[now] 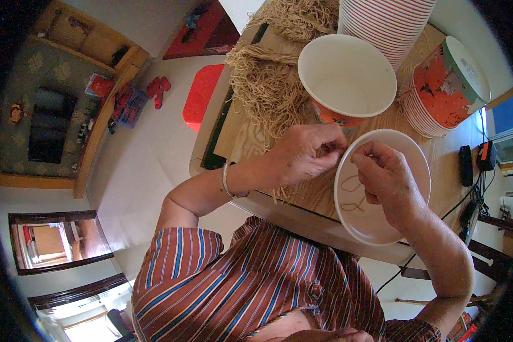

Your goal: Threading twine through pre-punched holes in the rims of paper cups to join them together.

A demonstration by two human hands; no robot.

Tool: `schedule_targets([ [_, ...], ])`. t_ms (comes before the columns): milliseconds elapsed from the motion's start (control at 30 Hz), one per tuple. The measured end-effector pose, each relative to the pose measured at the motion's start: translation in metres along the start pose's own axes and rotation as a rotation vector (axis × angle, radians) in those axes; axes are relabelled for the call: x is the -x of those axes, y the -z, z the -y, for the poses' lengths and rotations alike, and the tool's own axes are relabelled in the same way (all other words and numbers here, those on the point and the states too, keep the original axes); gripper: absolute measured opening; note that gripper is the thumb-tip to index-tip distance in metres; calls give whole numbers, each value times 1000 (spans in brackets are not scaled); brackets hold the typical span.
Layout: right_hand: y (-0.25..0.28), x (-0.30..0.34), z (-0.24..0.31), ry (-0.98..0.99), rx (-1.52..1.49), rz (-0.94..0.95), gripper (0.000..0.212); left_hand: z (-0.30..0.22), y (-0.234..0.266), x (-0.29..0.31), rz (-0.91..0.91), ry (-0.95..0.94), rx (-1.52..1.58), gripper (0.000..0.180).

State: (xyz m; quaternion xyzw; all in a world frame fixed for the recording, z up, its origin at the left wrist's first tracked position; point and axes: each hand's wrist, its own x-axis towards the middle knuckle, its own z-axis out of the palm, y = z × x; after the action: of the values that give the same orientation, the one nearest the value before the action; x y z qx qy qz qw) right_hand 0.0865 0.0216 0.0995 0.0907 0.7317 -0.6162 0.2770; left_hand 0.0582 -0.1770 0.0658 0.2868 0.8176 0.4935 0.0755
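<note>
A white-lined paper tub (pixel 420 171) is tilted in front of me, its opening facing me. Thin beige cord (pixel 356 199) hangs in loops inside it. My left hand (pixel 310 153) is closed at the tub's left rim; what its fingers hold is hidden. Reaching over the opening, my right hand (pixel 386 174) pinches close to that same rim, apparently on the cord. A bundle of beige cords (pixel 265 85) lies beyond my left hand. Behind both hands, another paper tub (pixel 347 74) stands upright with an orange outside and white inside.
A tall stack of nested tubs (pixel 385 25) rises at the back. More orange tubs (pixel 439 94) lie at the right, near black cables and an adapter (pixel 486 155). The wooden table (pixel 242 134) ends on my left, with a red stool (pixel 202 97) beyond.
</note>
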Motion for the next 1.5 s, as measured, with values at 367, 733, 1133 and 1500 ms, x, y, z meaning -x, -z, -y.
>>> schedule_targets([
  [367, 5, 7, -3, 162, 146, -5, 13, 2, 4, 9, -275, -255, 88, 13],
  [733, -5, 20, -15, 330, 222, -46, 12, -29, 9, -13, -39, -418, 21, 6],
  [1133, -8, 41, -20, 962, 1192, -305, 43, -24, 6, -45, 86, -580, -106, 13],
  [1500, -20, 36, -9, 1127, 1698, -464, 33, -17, 6, -58, 184, -570, -47, 19],
])
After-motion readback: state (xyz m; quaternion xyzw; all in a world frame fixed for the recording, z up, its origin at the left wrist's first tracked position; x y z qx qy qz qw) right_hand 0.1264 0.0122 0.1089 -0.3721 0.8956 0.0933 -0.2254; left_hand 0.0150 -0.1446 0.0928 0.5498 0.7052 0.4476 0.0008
